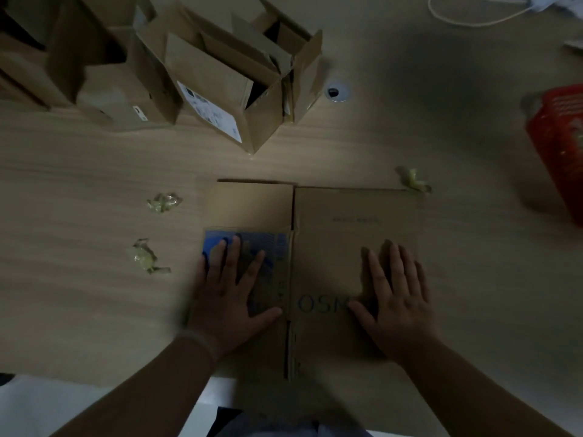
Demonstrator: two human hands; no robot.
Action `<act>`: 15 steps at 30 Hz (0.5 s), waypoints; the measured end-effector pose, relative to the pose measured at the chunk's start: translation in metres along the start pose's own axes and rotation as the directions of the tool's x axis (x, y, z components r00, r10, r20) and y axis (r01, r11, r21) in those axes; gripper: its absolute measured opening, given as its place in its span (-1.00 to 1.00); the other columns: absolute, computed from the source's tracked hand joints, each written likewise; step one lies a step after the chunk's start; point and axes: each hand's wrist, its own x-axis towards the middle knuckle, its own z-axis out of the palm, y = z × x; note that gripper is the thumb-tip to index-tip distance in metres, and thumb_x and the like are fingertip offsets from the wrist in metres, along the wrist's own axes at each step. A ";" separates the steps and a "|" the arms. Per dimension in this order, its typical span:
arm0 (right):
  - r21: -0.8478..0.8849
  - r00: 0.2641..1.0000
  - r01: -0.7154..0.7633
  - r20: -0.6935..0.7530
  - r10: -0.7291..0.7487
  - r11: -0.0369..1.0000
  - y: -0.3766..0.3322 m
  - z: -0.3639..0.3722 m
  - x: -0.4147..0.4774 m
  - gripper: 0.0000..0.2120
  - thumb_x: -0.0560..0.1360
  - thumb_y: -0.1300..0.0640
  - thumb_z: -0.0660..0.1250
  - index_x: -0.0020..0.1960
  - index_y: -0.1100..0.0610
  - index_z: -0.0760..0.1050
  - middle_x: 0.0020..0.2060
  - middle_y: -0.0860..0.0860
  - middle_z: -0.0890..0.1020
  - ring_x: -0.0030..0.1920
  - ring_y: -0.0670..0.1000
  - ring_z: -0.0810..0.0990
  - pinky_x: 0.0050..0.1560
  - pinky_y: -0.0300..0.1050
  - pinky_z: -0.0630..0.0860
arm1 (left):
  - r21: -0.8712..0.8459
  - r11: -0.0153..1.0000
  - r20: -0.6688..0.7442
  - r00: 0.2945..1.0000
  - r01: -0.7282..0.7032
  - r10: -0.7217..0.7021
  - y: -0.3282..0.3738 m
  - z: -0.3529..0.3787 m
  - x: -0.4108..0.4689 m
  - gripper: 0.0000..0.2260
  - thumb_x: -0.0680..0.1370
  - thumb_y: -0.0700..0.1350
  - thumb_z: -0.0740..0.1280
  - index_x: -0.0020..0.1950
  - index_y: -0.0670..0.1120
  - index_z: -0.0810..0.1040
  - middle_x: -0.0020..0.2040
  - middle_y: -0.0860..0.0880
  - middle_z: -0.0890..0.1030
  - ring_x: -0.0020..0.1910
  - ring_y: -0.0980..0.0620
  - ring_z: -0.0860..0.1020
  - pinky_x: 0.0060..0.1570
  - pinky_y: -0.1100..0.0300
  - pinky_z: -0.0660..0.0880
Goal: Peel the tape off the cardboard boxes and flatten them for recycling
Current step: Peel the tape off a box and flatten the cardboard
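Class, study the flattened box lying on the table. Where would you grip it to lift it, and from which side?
Grip the near edge, coming from the person's side: the flattened box lies flat on the table, so fingers cannot slip under elsewhere, but that edge seems to overhang the table front.

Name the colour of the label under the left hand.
Blue; the label shows best in the head view.

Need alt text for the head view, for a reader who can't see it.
The left hand and right hand press flat on a flattened cardboard box at the near edge of a wooden table. Three crumpled tape wads lie around it. Open cardboard boxes stand far left, and a red carton is at right.
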 end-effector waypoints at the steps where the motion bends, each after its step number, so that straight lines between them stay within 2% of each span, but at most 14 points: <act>1: -0.012 1.000 -0.002 -0.001 0.002 1.000 0.000 0.002 0.000 -0.17 0.44 -0.43 0.03 0.56 0.03 0.07 0.55 0.18 0.06 0.55 0.18 0.00 0.48 0.19 0.04 | 0.012 1.000 0.003 1.000 0.006 -0.006 0.002 0.001 0.000 -0.14 0.35 0.51 0.08 0.55 0.12 0.08 0.57 -0.15 0.00 0.53 -0.23 0.02 0.42 -0.27 0.04; 8: -0.001 1.000 -0.007 0.003 0.007 1.000 0.000 0.009 0.003 -0.15 0.41 -0.43 0.03 0.57 -0.01 0.04 0.55 0.16 0.05 0.55 0.15 -0.04 0.48 0.24 0.02 | 0.003 1.000 0.005 1.000 0.012 -0.012 0.001 0.008 0.004 -0.13 0.31 0.50 0.13 0.54 0.16 0.08 0.57 -0.13 0.01 0.53 -0.19 0.01 0.41 -0.25 0.02; 11: 0.026 1.000 -0.011 0.011 0.011 1.000 0.001 0.006 0.003 -0.18 0.44 -0.41 0.01 0.57 -0.02 -0.01 0.56 0.13 0.02 0.56 0.12 -0.07 0.49 0.21 -0.01 | -0.052 0.998 0.025 0.999 -0.030 0.032 -0.005 0.001 0.005 -0.23 0.40 0.42 0.10 0.54 0.14 0.08 0.58 -0.11 0.01 0.54 -0.18 0.00 0.44 -0.20 -0.02; 15: 0.185 1.000 0.027 -0.007 -0.026 0.982 0.009 -0.002 0.002 -0.26 0.49 -0.28 0.06 0.55 0.07 0.05 0.55 0.09 0.05 0.55 0.09 0.00 0.51 0.12 -0.02 | -0.161 0.986 0.059 0.997 -0.034 0.044 -0.015 -0.015 0.005 -0.38 0.48 0.24 0.15 0.50 0.04 0.25 0.55 -0.14 0.12 0.50 -0.23 0.13 0.41 -0.22 0.16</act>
